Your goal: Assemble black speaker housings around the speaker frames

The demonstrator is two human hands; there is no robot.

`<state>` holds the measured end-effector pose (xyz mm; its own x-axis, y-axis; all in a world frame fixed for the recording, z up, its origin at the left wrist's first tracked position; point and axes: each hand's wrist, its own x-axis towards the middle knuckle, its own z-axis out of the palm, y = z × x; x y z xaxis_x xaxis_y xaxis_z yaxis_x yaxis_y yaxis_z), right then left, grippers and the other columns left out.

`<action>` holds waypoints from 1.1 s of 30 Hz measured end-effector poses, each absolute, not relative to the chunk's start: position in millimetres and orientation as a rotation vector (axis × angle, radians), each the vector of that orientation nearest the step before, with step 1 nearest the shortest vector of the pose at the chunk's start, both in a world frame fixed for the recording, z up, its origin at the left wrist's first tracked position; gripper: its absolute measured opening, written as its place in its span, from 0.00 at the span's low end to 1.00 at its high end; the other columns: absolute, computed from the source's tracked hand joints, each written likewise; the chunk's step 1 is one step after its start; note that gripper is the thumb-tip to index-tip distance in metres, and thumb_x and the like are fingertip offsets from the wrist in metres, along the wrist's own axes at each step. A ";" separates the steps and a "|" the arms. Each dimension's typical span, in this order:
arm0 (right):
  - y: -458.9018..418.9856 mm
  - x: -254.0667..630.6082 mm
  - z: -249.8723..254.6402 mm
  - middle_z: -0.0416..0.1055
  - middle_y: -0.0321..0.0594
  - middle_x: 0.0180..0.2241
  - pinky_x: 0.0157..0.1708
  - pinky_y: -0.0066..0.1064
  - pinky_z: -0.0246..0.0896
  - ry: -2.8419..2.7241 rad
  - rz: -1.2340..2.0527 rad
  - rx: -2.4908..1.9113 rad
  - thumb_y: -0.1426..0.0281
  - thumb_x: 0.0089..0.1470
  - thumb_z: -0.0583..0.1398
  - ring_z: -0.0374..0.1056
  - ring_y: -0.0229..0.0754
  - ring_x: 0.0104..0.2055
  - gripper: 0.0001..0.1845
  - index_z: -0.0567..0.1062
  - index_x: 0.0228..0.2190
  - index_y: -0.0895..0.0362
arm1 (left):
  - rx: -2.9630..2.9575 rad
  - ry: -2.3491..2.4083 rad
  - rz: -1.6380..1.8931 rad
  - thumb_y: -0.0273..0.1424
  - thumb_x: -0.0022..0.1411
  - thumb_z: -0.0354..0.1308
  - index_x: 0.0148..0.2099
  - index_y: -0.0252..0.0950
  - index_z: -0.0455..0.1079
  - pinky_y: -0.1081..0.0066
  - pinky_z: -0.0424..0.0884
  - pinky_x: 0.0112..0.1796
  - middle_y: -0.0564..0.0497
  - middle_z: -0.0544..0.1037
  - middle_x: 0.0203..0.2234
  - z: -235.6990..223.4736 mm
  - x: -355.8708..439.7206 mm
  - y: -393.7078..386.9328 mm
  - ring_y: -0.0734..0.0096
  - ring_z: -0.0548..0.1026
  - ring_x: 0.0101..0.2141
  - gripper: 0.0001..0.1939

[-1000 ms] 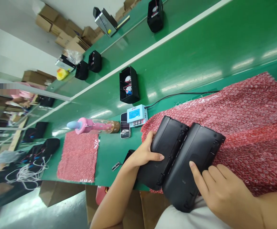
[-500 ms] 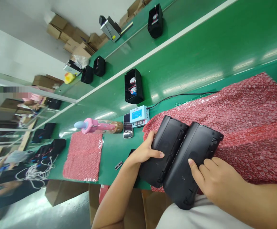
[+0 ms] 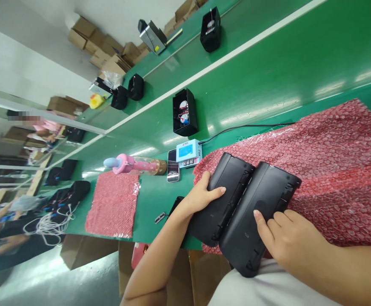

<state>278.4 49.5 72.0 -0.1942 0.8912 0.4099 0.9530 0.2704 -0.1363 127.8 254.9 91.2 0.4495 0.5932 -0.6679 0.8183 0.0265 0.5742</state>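
Observation:
Two black plastic housings with clips along their edges are held side by side and tilted over the red bubble wrap and my lap. My left hand (image 3: 204, 195) is closed around the left housing (image 3: 209, 223), its thumb lying across the front face. Around the outer edge of the right housing (image 3: 247, 229) my right hand (image 3: 286, 233) is curled, thumb on the face and fingers partly hidden. The long edges of the housings lie close together. Red bubble wrap (image 3: 329, 144) spreads beneath and beyond them.
A light-blue device (image 3: 187, 151) with a black cable overlaps a phone (image 3: 173, 168). Beside them lies a pink-topped bottle (image 3: 141, 165). An open black case (image 3: 185, 112) with wired parts stands behind. A smaller bubble-wrap sheet (image 3: 113, 204) and white cables (image 3: 49, 227) are left. People sit farther off.
My left thumb has moved slightly up the face of the left housing. Both housings stay in nearly the same pose, while the view has shifted a little.

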 end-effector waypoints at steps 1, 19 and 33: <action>49.4 278.3 72.1 0.60 0.41 0.17 0.23 0.35 0.41 -2.144 -0.208 -1.669 0.81 0.44 0.52 0.55 0.42 0.20 0.19 0.74 0.38 0.70 | 1.720 1.237 -0.301 0.50 0.47 0.59 0.46 0.36 0.56 0.67 0.69 0.31 0.50 0.68 0.35 91.8 128.5 255.4 0.63 0.70 0.34 0.30; 53.8 283.3 72.8 0.63 0.41 0.21 0.27 0.36 0.48 -2.163 -0.178 -1.646 0.81 0.45 0.54 0.56 0.42 0.23 0.16 0.74 0.38 0.68 | 1.580 0.924 -0.317 0.33 0.39 0.65 0.63 0.33 0.43 0.60 0.63 0.53 0.42 0.60 0.58 92.6 104.7 265.9 0.54 0.64 0.54 0.52; 97.8 332.4 79.7 0.61 0.57 0.54 0.51 0.52 0.48 -2.836 0.065 -1.364 0.70 0.35 0.67 0.56 0.59 0.55 0.49 0.56 0.58 0.59 | 1.611 1.018 -0.207 0.31 0.32 0.67 0.56 0.36 0.56 0.61 0.68 0.44 0.47 0.71 0.46 91.4 112.1 261.5 0.53 0.69 0.46 0.45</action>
